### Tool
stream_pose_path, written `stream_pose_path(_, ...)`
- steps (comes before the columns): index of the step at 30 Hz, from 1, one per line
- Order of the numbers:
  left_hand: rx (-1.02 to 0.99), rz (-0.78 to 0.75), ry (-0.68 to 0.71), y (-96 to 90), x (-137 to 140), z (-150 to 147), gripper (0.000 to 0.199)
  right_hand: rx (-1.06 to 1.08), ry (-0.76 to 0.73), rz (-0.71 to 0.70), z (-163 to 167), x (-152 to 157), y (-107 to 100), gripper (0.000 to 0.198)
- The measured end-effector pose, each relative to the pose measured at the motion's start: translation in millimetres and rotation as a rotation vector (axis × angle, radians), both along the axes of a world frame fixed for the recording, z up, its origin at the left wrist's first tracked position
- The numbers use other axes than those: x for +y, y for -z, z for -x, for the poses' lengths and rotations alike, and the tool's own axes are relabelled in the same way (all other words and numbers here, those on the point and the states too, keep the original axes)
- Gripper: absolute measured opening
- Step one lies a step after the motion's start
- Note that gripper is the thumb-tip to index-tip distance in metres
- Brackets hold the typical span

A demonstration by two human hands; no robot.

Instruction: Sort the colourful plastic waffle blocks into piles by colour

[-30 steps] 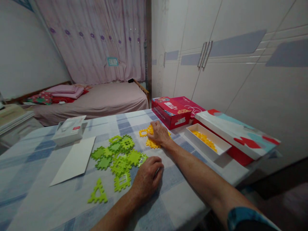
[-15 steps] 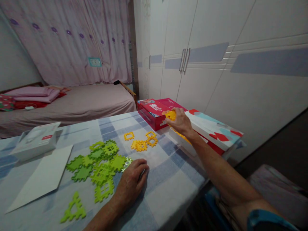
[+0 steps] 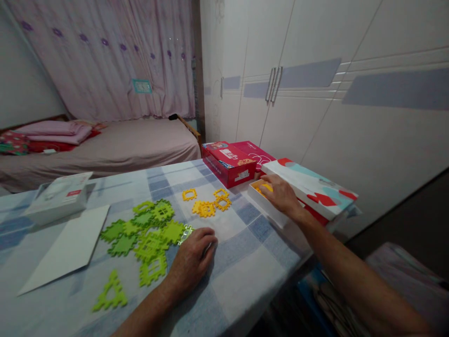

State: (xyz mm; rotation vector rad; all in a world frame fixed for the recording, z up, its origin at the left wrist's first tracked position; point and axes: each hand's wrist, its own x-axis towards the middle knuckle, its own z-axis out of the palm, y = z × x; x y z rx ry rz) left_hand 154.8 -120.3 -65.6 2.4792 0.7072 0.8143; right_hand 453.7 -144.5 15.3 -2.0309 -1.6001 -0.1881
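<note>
My left hand [image 3: 194, 255] rests on the table with curled fingers; anything inside them is hidden. Beside its fingertips lies a pale, see-through interlocking tile [image 3: 185, 234]. A pile of green interlocking tiles [image 3: 150, 243] spreads to the left, with a separate green triangular tile [image 3: 111, 294] nearer me. My right hand [image 3: 282, 195] is at a white open box [image 3: 268, 207], its fingers closed around yellow interlocking tiles [image 3: 264, 186] at the far end; the fingertips are partly hidden. Several more yellow interlocking tiles [image 3: 205, 208] lie on the tablecloth between the hands.
A red box [image 3: 229, 164] stands behind the white one. To the right lies a long white box with red and teal shapes [image 3: 312, 185]. A white sheet [image 3: 70, 250] and a white carton [image 3: 58, 196] are at the left. A wardrobe [image 3: 298, 126] rises beyond the table.
My right hand has come down, bringing yellow tiles from above the boxes into the white open box. My left hand has stayed in place. The view has shifted slightly.
</note>
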Motion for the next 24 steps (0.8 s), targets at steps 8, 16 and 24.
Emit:
stream_pose_path(8, 0.0, 0.004, -0.002, -3.2, -1, -1, 0.021, -0.009, -0.338, 0.332, 90, 63, 37, 0.079)
stream_pose_path(16, -0.002, 0.025, -0.016, -4.6, -4, -2, 0.02, -0.03, -0.437, 0.389, 80, 77, 50, 0.045)
stream_pose_path(24, 0.007, 0.023, -0.015, -8.9, -5, -2, 0.02, 0.011, -0.39, 0.374, 60, 78, 54, 0.062)
